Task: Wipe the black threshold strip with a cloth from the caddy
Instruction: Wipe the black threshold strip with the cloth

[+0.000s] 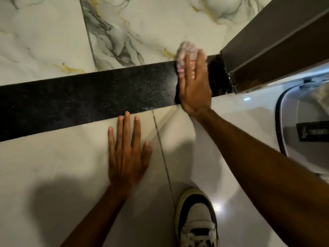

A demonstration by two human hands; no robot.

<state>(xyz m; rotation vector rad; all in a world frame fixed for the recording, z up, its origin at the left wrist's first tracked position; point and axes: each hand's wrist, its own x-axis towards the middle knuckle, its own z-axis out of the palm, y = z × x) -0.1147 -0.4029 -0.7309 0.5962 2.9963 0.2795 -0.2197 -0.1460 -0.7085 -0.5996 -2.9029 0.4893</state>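
Observation:
The black speckled threshold strip (85, 100) runs across the floor from the left edge to the door frame at the right. A pink and white cloth (186, 50) lies on the strip's right end, pressed flat under my right hand (195, 86), whose fingers cover most of it. My left hand (127, 152) rests flat on the pale tile just below the strip, fingers spread, fingertips touching the strip's near edge and holding nothing.
A brown door frame (277, 45) stands at the strip's right end. A white caddy or bin (284, 132) sits at the right edge. My white and black shoe (195, 220) is on the tile at the bottom. Veined marble tiles (53, 41) lie beyond the strip.

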